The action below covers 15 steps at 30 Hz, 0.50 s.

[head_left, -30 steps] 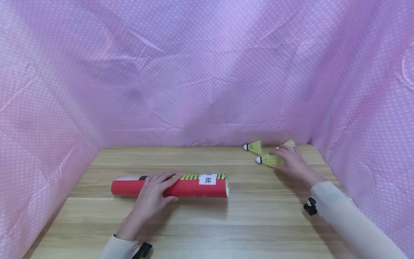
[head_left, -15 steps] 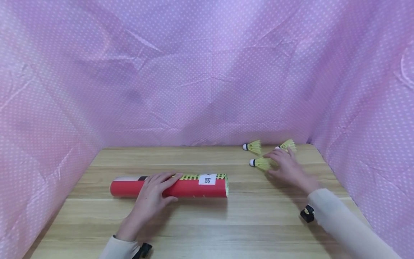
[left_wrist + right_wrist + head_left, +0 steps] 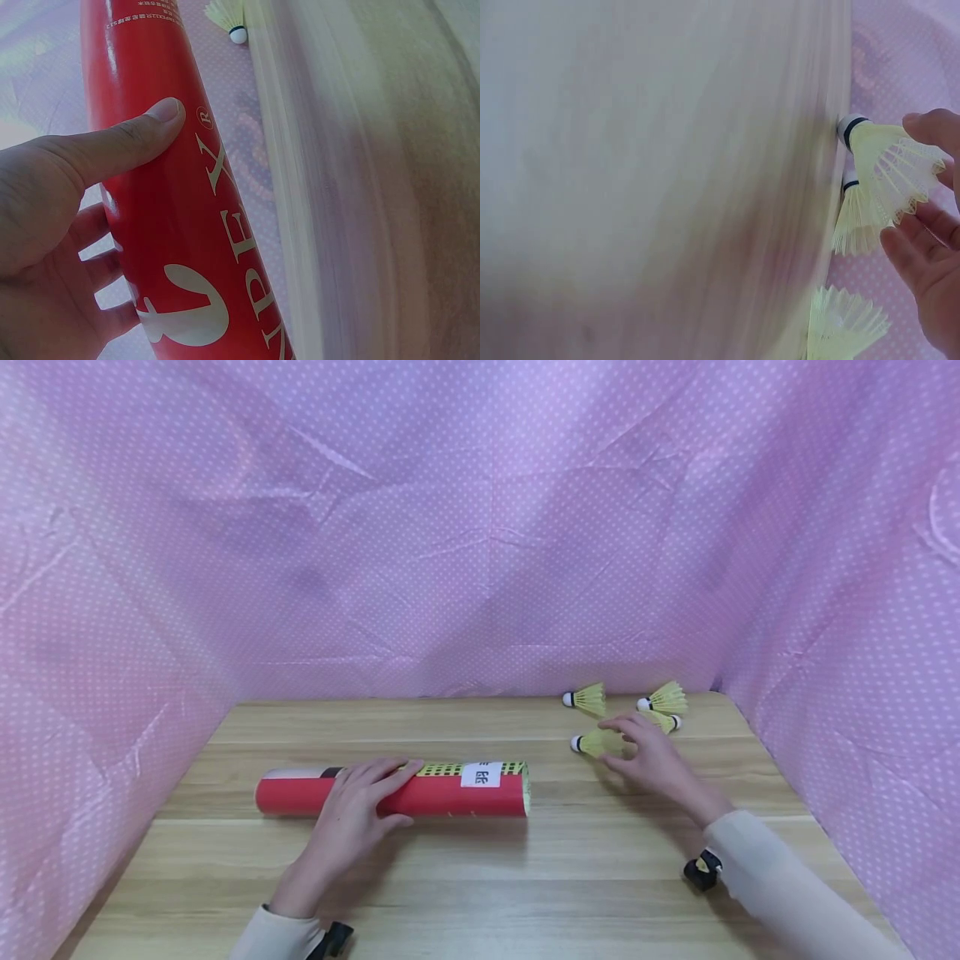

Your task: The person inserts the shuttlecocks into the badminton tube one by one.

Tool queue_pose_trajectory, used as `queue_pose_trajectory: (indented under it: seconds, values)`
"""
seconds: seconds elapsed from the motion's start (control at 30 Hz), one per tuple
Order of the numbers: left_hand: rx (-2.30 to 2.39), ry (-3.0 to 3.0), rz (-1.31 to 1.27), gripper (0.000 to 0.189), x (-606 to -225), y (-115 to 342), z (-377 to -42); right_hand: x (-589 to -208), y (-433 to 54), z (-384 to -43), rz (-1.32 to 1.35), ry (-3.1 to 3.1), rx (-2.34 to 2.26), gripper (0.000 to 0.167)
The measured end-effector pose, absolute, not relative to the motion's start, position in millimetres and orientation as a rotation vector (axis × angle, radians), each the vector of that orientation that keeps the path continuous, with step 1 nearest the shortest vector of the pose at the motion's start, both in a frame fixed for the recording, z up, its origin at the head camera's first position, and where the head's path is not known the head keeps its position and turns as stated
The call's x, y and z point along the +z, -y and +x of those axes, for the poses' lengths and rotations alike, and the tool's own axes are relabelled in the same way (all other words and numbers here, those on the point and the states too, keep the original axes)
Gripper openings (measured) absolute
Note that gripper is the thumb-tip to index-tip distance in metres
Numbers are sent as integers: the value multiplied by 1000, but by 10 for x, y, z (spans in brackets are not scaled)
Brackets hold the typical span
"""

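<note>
My left hand (image 3: 354,814) lies over a red shuttlecock tube (image 3: 468,797), thumb on the near side and fingers over the far side. In the left wrist view, white letters show on the tube's red wall (image 3: 161,202). The tube lies on its side, its right end facing the shuttlecocks. My right hand (image 3: 648,760) holds a yellow shuttlecock (image 3: 596,743) by its skirt, the white cork pointing left. The right wrist view shows the thumb and fingers at the skirt (image 3: 889,165) from opposite sides, with the cork close to the tabletop.
Near the back edge of the wooden table (image 3: 480,877) lie another shuttlecock (image 3: 588,699) on the left and one (image 3: 666,697) on the right. A further shuttlecock (image 3: 663,721) sits partly behind my right hand. Pink dotted cloth (image 3: 480,568) encloses the back and sides.
My right hand has moved left and slightly nearer, with the shuttlecock shifting along with it. This uncovers the shuttlecocks at the back right. The left hand stays on the tube.
</note>
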<state>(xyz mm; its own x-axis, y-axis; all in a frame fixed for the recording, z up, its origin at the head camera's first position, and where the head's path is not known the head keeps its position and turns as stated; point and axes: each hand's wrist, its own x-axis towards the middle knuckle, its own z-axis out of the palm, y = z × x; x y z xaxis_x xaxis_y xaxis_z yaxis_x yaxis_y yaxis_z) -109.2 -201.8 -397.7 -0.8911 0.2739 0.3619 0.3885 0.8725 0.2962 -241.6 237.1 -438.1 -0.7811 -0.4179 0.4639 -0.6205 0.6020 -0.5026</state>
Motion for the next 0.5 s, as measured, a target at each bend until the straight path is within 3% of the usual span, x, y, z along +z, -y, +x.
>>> queue_pose_trajectory:
  seconds: [0.5]
  values:
    - [-533, 2752, -483, 86, -3951, 2033, -1094, -4360, -2241, -2140, 621, 2491, 1703, 50]
